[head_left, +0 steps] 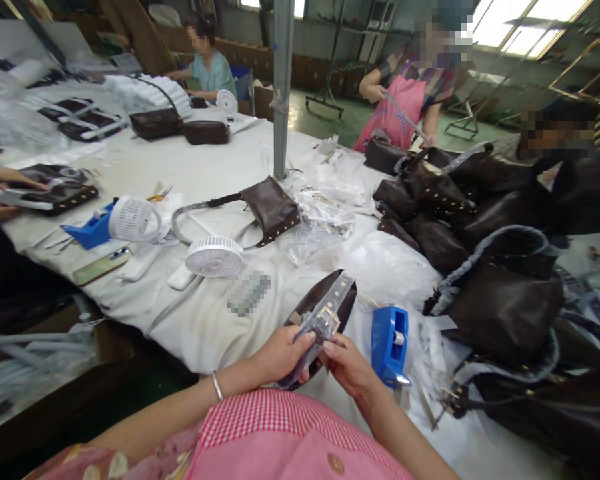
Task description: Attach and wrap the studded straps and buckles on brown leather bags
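Observation:
A dark brown leather handbag [314,293] lies at the table's front edge, close to my body. Its buckled strap [336,300], covered in clear plastic film, runs up over it with a gold buckle. My left hand [289,348] is closed around the wrapped strap below the buckle, thumb on top. At the strap's right side my right hand [347,363] pinches its edge, fingertips near the buckle. Part of the bag is hidden beneath both hands. To the right of my right hand stands a blue tape dispenser [389,343].
Brown bags [505,307] are heaped on the right. Plastic bags [390,263] lie ahead. White fans [214,256], a phone [103,265] and another blue tape dispenser [93,227] sit left. A metal post [281,87] rises mid-table. Co-workers are around the table; one's hands [5,183] work at far left.

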The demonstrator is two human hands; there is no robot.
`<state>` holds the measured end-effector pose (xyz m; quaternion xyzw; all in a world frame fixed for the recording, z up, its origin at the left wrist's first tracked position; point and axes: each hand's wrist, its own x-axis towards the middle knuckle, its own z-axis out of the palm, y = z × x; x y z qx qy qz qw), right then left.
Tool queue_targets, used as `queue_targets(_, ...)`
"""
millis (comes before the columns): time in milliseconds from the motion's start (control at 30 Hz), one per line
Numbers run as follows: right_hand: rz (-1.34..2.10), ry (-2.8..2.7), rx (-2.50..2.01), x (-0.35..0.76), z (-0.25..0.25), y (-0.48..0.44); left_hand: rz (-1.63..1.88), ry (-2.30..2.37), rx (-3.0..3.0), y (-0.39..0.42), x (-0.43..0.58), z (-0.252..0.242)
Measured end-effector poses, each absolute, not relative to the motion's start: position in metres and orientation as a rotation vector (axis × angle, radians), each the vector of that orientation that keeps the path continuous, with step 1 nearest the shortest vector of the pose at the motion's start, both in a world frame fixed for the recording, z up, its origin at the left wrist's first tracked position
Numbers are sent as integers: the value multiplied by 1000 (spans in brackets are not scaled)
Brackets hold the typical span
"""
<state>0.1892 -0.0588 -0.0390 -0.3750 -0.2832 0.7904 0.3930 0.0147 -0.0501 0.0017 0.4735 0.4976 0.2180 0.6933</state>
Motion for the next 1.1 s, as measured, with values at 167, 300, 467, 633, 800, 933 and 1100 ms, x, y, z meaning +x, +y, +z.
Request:
queue_targets(167, 1887, -476, -1082, 166, -28, -63, 507, 1116, 1084, -53, 16, -4)
queue_targets(300, 1939, -486, -1035, 170, -32, -64, 504, 1119, 1106, -54, 17, -4)
queue_targets(467, 2013, -819, -1080, 202, -53, -74, 487, 1147, 1080, -51, 16, -6)
queue_targets(633, 1616, -989, -1680, 236, -109, -100, 480, 1234, 1054, -45, 16, -9)
queue_targets(800, 1237, -1020, -2069, 256, -160, -106, 451, 1247, 1048, -42, 23, -12)
queue_targets(933, 994, -1250, -2229, 262, -173, -99, 428, 1256, 1028, -42, 29, -15)
queue_targets(1100, 880, -1594, -2256, 269, -173, -75, 404, 1291, 1053, -40, 30, -13)
